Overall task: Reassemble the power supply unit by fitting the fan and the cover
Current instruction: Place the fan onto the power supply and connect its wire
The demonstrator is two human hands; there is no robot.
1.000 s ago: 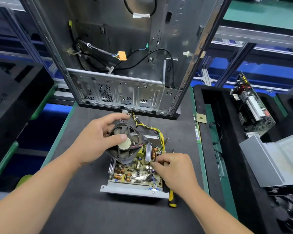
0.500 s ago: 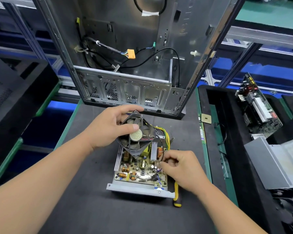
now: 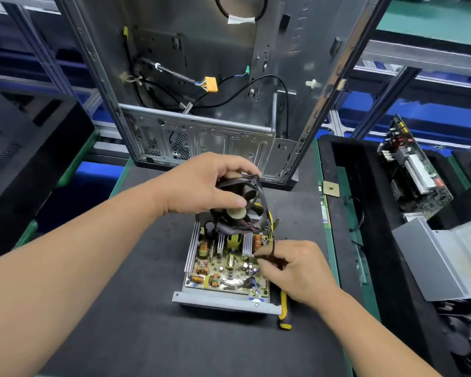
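The open power supply unit [image 3: 226, 297] lies on the dark mat, its circuit board exposed with coils and heat sinks. Above its far end my left hand [image 3: 201, 186] grips the black fan [image 3: 242, 210], tilted up on edge, thumb near the hub sticker. My right hand [image 3: 294, 268] pinches the fan's thin black wire [image 3: 273, 246] at the board's right side. A grey bent metal cover [image 3: 446, 257] lies in the black tray to the right.
An empty computer case [image 3: 201, 104] stands upright behind the unit. A yellow-handled screwdriver [image 3: 284, 311] lies beside the unit's right edge, partly under my right wrist. A circuit board [image 3: 413, 170] leans in the right-hand black tray [image 3: 346, 186]. A black panel [image 3: 25, 148] sits left.
My left hand has tipped the fan further up on edge and shifted it slightly toward the unit's far end. My right hand has stayed at the board's right side, holding the wire.
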